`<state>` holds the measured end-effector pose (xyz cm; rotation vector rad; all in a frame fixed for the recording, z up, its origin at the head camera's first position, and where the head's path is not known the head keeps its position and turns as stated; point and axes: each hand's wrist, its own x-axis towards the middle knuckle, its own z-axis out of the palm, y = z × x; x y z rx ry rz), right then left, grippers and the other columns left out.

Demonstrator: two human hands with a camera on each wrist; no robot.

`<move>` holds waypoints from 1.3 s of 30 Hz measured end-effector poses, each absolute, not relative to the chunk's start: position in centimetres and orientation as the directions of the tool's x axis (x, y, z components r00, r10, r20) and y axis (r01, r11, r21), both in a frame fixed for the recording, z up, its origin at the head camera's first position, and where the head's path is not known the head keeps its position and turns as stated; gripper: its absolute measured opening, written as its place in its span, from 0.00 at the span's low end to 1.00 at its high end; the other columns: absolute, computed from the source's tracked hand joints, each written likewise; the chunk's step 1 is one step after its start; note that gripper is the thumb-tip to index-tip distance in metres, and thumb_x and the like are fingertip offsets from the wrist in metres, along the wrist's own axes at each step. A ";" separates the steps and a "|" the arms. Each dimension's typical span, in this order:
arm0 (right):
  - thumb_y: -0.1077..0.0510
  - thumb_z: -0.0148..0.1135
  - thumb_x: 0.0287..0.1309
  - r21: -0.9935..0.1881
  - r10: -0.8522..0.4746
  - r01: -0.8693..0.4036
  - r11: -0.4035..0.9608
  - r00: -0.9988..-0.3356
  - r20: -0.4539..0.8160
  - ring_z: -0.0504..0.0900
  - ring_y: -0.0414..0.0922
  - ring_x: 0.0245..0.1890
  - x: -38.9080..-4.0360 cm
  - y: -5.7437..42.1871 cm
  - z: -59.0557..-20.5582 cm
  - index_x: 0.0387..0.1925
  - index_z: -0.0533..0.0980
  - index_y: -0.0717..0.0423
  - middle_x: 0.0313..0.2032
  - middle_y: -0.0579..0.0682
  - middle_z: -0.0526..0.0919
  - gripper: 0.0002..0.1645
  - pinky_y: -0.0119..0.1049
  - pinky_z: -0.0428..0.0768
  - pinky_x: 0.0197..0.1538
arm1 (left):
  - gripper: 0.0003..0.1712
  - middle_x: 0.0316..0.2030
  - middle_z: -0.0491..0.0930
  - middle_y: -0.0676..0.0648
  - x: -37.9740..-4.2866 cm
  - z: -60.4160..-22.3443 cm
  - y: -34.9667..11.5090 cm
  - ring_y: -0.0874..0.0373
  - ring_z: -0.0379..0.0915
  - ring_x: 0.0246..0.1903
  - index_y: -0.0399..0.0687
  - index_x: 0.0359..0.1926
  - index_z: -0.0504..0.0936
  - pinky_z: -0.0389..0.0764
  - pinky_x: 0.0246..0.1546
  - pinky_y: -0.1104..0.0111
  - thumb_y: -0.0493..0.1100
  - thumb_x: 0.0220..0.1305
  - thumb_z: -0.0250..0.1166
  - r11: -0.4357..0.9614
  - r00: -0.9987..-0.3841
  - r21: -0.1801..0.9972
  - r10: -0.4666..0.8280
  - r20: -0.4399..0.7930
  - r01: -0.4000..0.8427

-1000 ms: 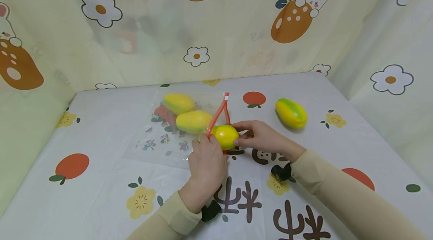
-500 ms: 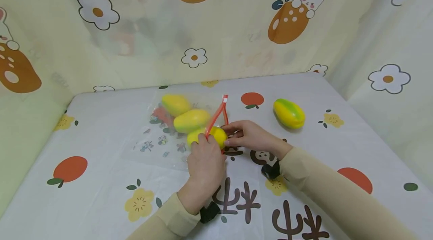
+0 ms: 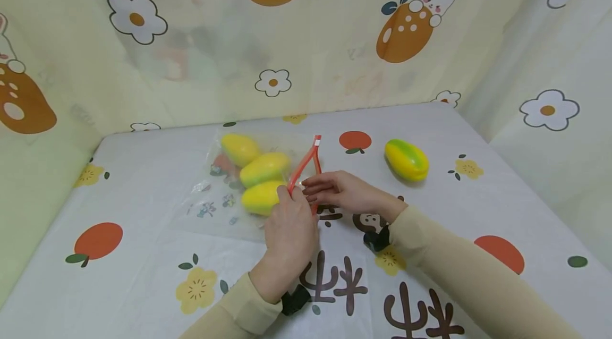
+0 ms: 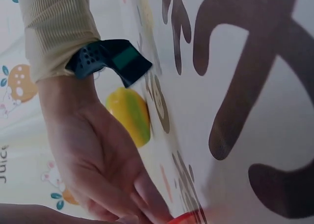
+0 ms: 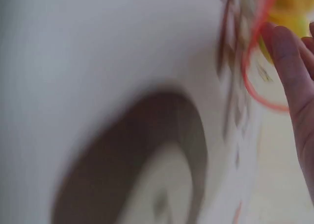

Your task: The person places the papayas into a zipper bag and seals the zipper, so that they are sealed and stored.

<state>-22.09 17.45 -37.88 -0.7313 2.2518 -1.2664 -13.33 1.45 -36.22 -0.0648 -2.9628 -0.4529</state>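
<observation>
A clear zip bag with a red zip strip lies on the table, its mouth spread apart toward the right. Inside are three yellow-green, mango-like fruits; the nearest is partly hidden by my left hand. That hand pinches the near part of the red strip. My right hand is at the mouth with fingers extended, holding nothing. In the right wrist view its fingertips overlap the red rim, with yellow fruit behind. Another such fruit rests outside the bag, beyond my right hand.
A white printed cloth with fruit, flowers and dark lettering covers the table. Cream curtains with rabbits and flowers hang at the back and sides. Black straps with cameras sit at both wrists.
My right hand has pushed one yellow-green fruit leftward through the mouth into the bag and let go of it. The fruits inside have shifted left. My left hand still pinches the strip.
</observation>
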 end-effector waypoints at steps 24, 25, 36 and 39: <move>0.50 0.60 0.73 -0.815 -0.123 -0.100 0.570 -0.992 0.035 0.85 0.28 0.47 -20.2 33.1 -32.2 0.66 0.73 0.60 0.49 0.32 0.86 0.28 0.19 0.79 0.50 | 0.32 0.42 0.71 0.38 -13.1 -36.2 1.1 0.49 0.70 0.19 0.33 0.51 0.74 0.81 0.20 0.60 0.49 0.55 0.78 0.939 -0.988 0.333 0.030 0.153 0.080; 0.50 0.60 0.73 -0.814 -0.106 -0.104 0.572 -0.993 0.053 0.84 0.26 0.46 -20.2 33.4 -32.3 0.67 0.73 0.61 0.48 0.29 0.85 0.28 0.18 0.78 0.50 | 0.33 0.42 0.71 0.38 -13.1 -36.1 1.0 0.49 0.70 0.19 0.33 0.51 0.74 0.80 0.20 0.61 0.50 0.56 0.78 0.940 -0.989 0.332 0.030 0.148 0.078; 0.47 0.58 0.73 -0.653 -0.042 -0.110 0.749 -0.992 0.119 0.72 0.62 0.66 -21.0 32.9 -34.3 0.73 0.65 0.62 0.68 0.67 0.71 0.36 0.44 0.76 0.67 | 0.35 0.40 0.73 0.38 -13.1 -35.9 0.8 0.50 0.70 0.24 0.34 0.51 0.76 0.81 0.21 0.61 0.53 0.53 0.80 0.959 -0.984 0.271 0.037 0.174 0.084; 0.46 0.59 0.72 -0.630 -0.055 -0.100 0.770 -0.994 0.091 0.63 0.68 0.72 -21.3 32.7 -34.8 0.76 0.59 0.62 0.73 0.69 0.64 0.41 0.63 0.66 0.70 | 0.36 0.41 0.73 0.39 -13.1 -35.9 0.8 0.50 0.69 0.24 0.34 0.51 0.76 0.80 0.20 0.62 0.54 0.52 0.80 0.963 -0.985 0.256 0.041 0.170 0.085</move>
